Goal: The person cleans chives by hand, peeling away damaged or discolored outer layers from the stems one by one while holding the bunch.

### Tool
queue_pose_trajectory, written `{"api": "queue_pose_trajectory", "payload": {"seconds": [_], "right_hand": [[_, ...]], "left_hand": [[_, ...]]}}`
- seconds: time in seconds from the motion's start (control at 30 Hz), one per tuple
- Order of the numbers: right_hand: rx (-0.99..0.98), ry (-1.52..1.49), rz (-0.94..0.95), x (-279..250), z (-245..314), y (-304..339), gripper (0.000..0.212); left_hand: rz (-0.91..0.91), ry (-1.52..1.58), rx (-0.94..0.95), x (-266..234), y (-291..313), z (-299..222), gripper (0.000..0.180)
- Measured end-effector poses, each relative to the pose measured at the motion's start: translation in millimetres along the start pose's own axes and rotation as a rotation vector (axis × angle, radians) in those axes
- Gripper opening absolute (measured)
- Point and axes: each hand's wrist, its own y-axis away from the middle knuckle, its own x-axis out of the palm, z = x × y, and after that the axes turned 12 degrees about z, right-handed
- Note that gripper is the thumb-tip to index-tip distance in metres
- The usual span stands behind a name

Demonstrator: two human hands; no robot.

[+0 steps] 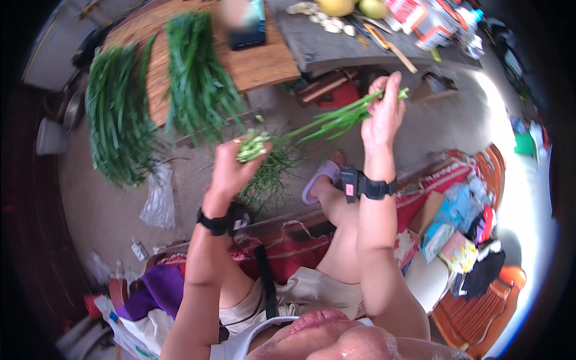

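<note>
My left hand [231,165] is closed round a bunch of garlic chives [253,146], its pale stem ends pointing up and away from me. Thin green leaves show below and beside that fist; whether they hang from it or lie on the floor, I cannot tell. Higher and to the right, my right hand [384,111] grips a few loose chive stalks [339,120], whose other ends trail left toward the bunch. Two large piles of chives, a left pile [117,114] and a right pile [195,72], lie on the wooden table with their leaves drooping over its near edge.
A dark box-like object [247,39] stands on the wooden table [270,63]. Garlic, yellow fruit, a knife and packages cover the grey table [312,48]. A plastic bag [159,201] lies on the floor. Clothes and packets [459,240] crowd the wooden bench at right.
</note>
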Motion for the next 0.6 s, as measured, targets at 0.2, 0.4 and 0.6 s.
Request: {"api": "queue_pose_trajectory", "payload": {"seconds": [0.2, 0.4, 0.6], "right_hand": [[-0.003, -0.154, -0.027, -36, 17, -13, 0.041], [0.229, -0.106, 0.171, -1, 5, 5, 0.041], [0.156, 0.247, 0.602, 54, -13, 52, 0.04]], "left_hand": [[-0.263, 0.013, -0.108, -18, -4, 13, 0.02], [-0.329, 0.369, -0.024, -11, -8, -8, 0.015], [-0.075, 0.455, -0.013, 17, -11, -41, 0.031]]}}
